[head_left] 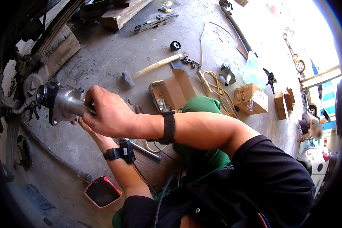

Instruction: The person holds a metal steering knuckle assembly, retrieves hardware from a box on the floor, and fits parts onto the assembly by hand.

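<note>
My right hand (111, 113) is closed round the smooth metal shaft (76, 106) of a wheel hub. The hub's silver flange (61, 104), with bolt holes at its corners, is held level beside the vehicle's dark, greasy underparts (33, 84) at the left. A black ring-shaped end (42, 93) of the hub points toward those parts; I cannot tell whether they touch. My left hand (97, 138) reaches up from below to the shaft, and its fingers are mostly hidden behind the right hand.
On the concrete floor lie a sledgehammer (155, 66), an opened cardboard box (177, 91), a second hub (227, 75), a coiled yellow cable (223, 94) and a closed carton (250, 99). A red-edged black tray (102, 192) sits near my left arm. Another person (307, 125) is far right.
</note>
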Tool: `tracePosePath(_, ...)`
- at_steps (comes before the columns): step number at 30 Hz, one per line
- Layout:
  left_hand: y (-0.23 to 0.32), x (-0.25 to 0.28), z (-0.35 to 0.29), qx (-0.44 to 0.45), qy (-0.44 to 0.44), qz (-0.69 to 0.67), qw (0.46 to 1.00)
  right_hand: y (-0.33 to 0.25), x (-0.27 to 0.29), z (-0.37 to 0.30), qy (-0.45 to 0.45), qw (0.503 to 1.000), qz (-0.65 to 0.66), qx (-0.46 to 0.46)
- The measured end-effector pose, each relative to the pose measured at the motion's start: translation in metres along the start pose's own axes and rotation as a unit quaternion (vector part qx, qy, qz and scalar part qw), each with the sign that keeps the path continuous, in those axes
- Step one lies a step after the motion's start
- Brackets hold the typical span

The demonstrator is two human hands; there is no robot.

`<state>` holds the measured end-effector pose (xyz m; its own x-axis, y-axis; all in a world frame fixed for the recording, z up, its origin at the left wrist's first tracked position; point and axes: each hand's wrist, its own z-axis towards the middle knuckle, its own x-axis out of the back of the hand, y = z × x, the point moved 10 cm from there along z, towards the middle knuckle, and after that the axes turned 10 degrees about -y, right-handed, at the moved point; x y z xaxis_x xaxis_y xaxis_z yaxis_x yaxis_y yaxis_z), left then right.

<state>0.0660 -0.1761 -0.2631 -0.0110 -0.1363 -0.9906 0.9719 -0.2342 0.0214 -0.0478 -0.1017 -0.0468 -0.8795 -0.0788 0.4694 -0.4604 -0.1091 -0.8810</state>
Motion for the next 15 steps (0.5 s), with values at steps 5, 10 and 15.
tracePosePath(5, 0.003, 0.003, -0.001, -0.007, 0.0, -0.001, 1.0, -0.001, 0.001, 0.0, -0.003, 1.0, -0.001, 0.01)
tracePosePath(10, 0.005, 0.0, 0.003, -0.016, -0.014, -0.017, 1.0, 0.0, -0.003, 0.001, 0.019, 1.0, -0.011, 0.017)
tracePosePath(15, 0.001, -0.013, 0.016, -0.016, -0.041, -0.059, 0.997, -0.005, 0.002, -0.001, 0.038, 0.998, -0.01, 0.047)
